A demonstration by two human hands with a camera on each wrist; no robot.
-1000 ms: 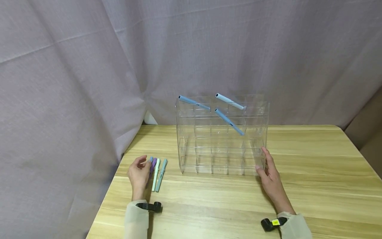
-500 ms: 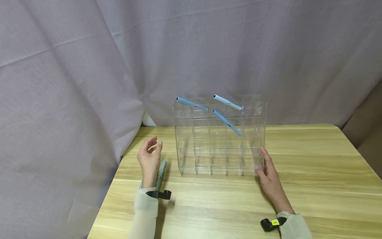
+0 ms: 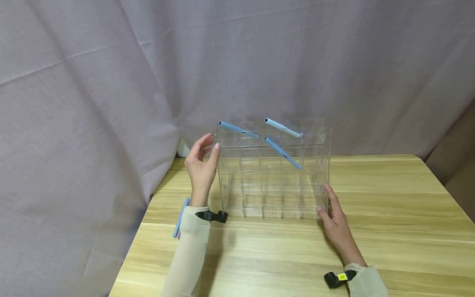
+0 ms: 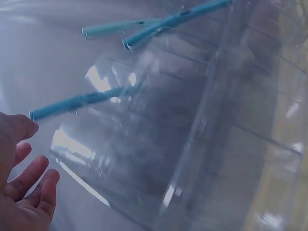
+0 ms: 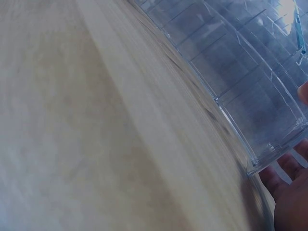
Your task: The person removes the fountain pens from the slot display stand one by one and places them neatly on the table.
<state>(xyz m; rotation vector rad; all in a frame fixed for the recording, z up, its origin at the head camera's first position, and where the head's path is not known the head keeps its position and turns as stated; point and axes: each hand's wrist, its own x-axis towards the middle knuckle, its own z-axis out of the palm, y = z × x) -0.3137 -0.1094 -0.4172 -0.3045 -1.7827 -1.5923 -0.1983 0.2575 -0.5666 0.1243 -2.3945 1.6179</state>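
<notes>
A clear plastic pen rack (image 3: 271,175) with several compartments stands on the table. Three pens lie slanted in its upper part: a blue pen (image 3: 237,128) at the top left, a light blue pen (image 3: 282,127) right of it, and another blue pen (image 3: 283,152) lower down. My left hand (image 3: 202,165) is at the rack's upper left edge, fingers loosely bent around nothing; in the left wrist view its thumb appears close to the top left pen's end. My right hand (image 3: 335,220) grips the rack's lower right side, thumb at the front.
Left of the rack, a blue pen (image 3: 181,218) lies on the wooden table (image 3: 282,255), a bit of purple pen (image 3: 179,235) beside it. My left sleeve (image 3: 191,251) covers that area. A grey curtain (image 3: 237,62) hangs behind and to the left.
My left hand has moved from the pens on the table up and right to the rack's upper left edge, carrying nothing visible. My right hand keeps its grip on the rack.
</notes>
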